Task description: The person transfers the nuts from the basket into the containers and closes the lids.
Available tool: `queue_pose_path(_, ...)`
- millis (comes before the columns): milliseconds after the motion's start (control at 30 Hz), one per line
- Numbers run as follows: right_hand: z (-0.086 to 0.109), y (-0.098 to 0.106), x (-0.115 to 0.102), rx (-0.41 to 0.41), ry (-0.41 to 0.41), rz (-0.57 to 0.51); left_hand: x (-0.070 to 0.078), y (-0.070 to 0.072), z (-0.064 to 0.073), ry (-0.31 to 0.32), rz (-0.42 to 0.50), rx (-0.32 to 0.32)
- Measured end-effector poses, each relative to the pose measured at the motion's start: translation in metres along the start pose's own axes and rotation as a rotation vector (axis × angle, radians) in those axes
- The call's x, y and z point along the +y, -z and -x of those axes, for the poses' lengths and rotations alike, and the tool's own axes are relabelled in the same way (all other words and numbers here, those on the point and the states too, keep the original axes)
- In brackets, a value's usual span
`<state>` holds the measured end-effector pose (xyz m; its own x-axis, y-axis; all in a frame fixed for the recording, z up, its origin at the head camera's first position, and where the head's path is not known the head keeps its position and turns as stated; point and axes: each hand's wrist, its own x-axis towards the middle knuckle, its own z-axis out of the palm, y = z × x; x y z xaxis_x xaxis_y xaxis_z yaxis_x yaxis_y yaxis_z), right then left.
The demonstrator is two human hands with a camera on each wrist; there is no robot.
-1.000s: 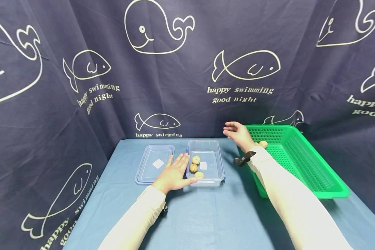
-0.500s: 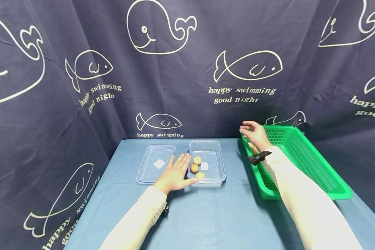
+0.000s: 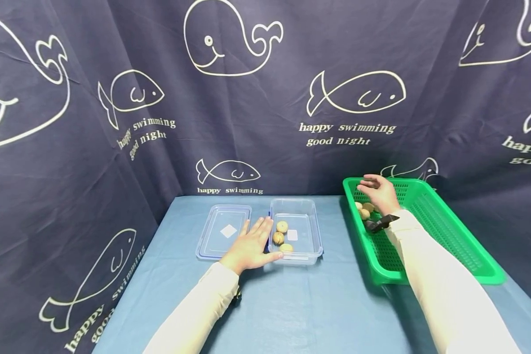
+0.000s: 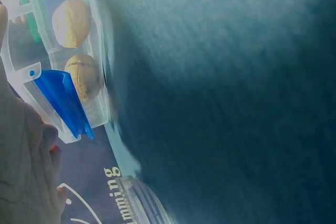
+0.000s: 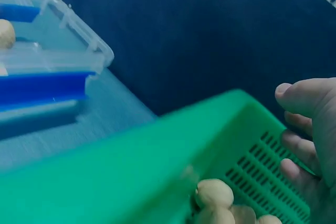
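My left hand (image 3: pixel 250 247) lies with straight fingers along the left edge of a clear plastic container (image 3: pixel 307 226), its thumb at the near rim. Three walnuts (image 3: pixel 282 226) sit inside, toward the left side. The left wrist view shows two walnuts (image 4: pixel 72 23) through the wall and a blue latch (image 4: pixel 65 100) hanging out beside the fingers. My right hand (image 3: pixel 382 195) is over the far left part of a green basket (image 3: pixel 451 226), fingers loosely bent and holding nothing. Below it, several walnuts (image 5: pixel 214 192) cluster in the basket's corner; the hand and wrist cover some in the head view.
A clear lid (image 3: pixel 217 236) with a blue seal lies flat on the blue tablecloth (image 3: pixel 292 305), left of the container. The basket's raised rim (image 3: pixel 367 255) stands between the container and the walnuts. A dark printed curtain (image 3: pixel 265 113) rises behind the table.
My right hand has moved right, from the gap beside the container to over the basket, uncovering walnuts in its left corner. The left hand keeps its place at the container.
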<state>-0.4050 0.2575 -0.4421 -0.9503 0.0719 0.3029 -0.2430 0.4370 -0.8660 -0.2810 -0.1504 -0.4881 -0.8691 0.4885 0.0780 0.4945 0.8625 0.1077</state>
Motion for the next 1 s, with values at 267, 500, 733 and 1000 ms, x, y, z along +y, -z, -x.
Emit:
queue_pose_path(267, 0.0, 0.01, 0.017, 0.025, -0.042, 0.024, 0.0, 0.0, -0.001, 0.003, 0.002, -0.002)
queue_pose_path(500, 0.002, 0.018, 0.03, 0.026, -0.077, 0.054, 0.001, 0.001, 0.0, 0.006, -0.005, -0.009)
queue_pose_path(733, 0.002, 0.023, 0.043, 0.053, -0.123, 0.104, -0.001, -0.001, -0.001, 0.015, -0.012, -0.017)
queue_pose_path(1000, 0.003, 0.025, 0.054, 0.043, -0.168, 0.138, 0.0, 0.0, -0.002, 0.016, -0.016, -0.025)
